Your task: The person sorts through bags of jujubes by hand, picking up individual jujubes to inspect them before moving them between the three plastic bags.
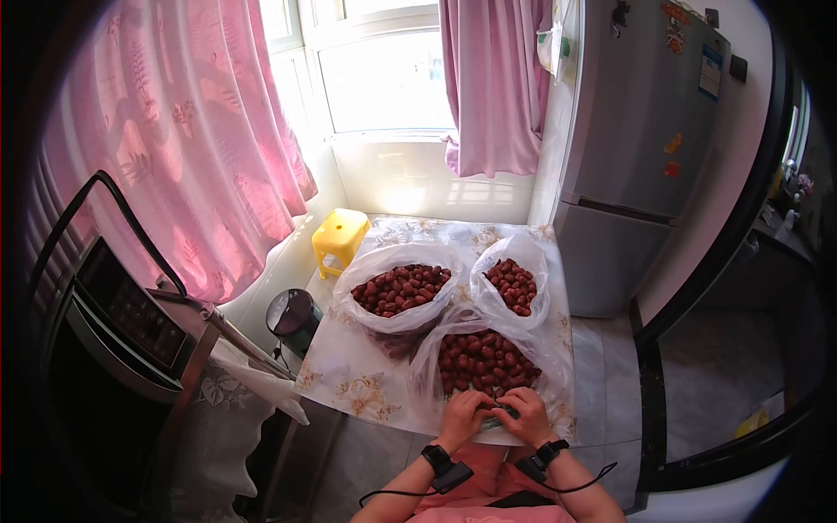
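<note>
My left hand [464, 417] and my right hand [527, 416] are close together at the front edge of the table. Fingers on both are curled and pinched, and what they hold is too small to make out. Between and below them shows a small greenish thing [497, 418]. Just beyond my fingertips lies the nearest clear plastic bag [425, 370], spread wide around a heap of dark red dates [488, 362]. Each wrist wears a black strap with a small device and a cable.
Farther back stand a large bag of dates [401, 290] and a smaller one [512, 286] on the flowered tablecloth [357, 392]. A yellow stool [340, 235] and black bin [294, 315] are left of the table. A grey fridge [628, 157] stands right.
</note>
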The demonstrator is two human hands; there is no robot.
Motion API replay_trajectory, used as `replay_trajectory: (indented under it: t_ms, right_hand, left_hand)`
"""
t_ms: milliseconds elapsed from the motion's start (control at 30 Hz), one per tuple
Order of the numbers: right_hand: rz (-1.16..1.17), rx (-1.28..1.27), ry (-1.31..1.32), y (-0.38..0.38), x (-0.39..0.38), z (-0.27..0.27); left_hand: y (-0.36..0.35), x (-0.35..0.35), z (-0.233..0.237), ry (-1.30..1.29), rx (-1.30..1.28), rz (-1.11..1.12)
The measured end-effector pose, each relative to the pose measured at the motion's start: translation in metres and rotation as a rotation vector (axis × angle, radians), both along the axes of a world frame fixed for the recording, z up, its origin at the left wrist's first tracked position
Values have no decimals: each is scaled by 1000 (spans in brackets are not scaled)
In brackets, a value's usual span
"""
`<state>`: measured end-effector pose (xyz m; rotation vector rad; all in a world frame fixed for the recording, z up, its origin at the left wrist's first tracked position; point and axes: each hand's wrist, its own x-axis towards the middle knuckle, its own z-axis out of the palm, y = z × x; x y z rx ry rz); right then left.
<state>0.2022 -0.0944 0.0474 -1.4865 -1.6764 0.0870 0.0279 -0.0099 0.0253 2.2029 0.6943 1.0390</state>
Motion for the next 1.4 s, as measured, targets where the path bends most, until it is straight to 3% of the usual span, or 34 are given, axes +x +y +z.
replay_trajectory:
  t_ms: [1400]
  right_hand:
    - [10,-4,8,1,0,-1]
  left_hand:
    - [0,0,4,-53,-29,-30]
